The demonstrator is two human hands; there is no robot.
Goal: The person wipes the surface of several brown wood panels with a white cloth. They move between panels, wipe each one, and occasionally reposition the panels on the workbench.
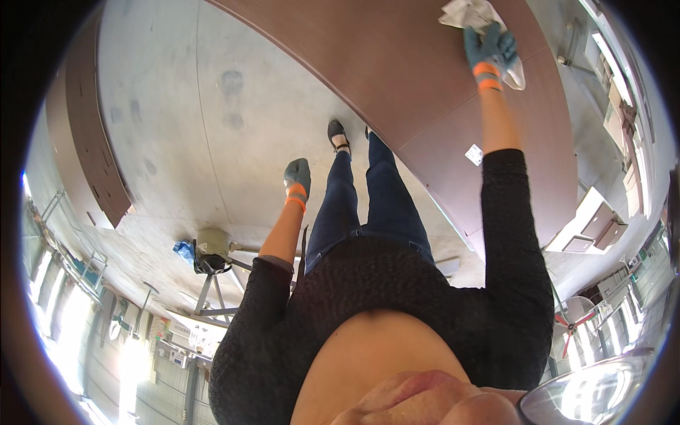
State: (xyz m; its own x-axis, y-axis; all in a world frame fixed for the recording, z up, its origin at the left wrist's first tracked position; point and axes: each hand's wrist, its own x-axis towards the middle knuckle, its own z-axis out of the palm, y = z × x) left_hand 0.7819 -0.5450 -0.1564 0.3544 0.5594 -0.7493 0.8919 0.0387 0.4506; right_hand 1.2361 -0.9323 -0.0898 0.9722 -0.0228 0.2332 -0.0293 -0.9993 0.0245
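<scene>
Brown panel [425, 78], upper R of frame; white cloth [465, 12] held on it under gloved R hand [490, 49], prob. for firm contact. Gloved L hand [297, 176] apart, L of ctr; grip can't be told.

The right hand [489, 51] reaches forward; the left hand [297, 173] hangs.

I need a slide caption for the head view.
Right hand on a cloth over a brown panel; left hand hangs apart.
</scene>
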